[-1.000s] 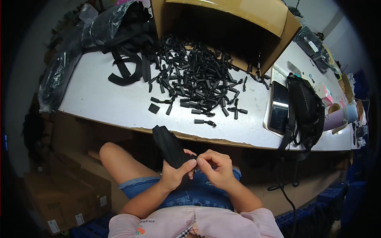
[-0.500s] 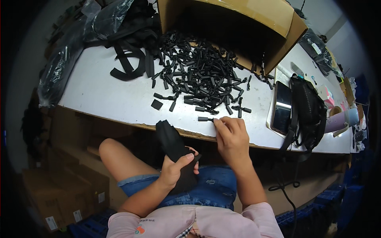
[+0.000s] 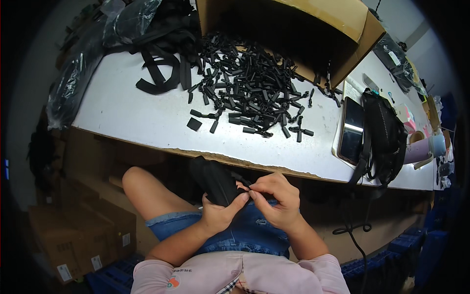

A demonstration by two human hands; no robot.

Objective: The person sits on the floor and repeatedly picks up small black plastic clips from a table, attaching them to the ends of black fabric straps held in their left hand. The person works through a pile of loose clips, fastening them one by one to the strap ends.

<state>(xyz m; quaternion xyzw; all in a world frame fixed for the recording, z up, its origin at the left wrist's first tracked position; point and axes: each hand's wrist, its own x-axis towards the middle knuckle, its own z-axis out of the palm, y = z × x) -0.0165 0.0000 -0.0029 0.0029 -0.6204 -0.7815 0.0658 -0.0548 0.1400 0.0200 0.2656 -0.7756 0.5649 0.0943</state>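
Observation:
Over my lap, my left hand (image 3: 218,211) is closed around a folded bundle of black zipper tape (image 3: 211,180). My right hand (image 3: 278,198) pinches a black zipper slider (image 3: 240,177) with a long pull against the tape's end, beside the left thumb. Both sets of fingertips meet there and hide most of the slider's body. On the white table (image 3: 147,130) beyond lies a heap of similar black zipper sliders (image 3: 254,90). A small black square piece (image 3: 194,124) lies at the heap's near left.
An open cardboard box (image 3: 293,22) stands on its side behind the heap. Black tape strips (image 3: 169,81) and a plastic-wrapped roll (image 3: 73,88) lie left. To the right are a phone (image 3: 350,130), a black bag (image 3: 384,137) and a lilac bottle (image 3: 418,151). The table's front edge (image 3: 235,159) is worn.
My right hand has brought a slider from the table edge down to the tape in my left hand. The tape bundle has tipped lower, and the two hands now meet.

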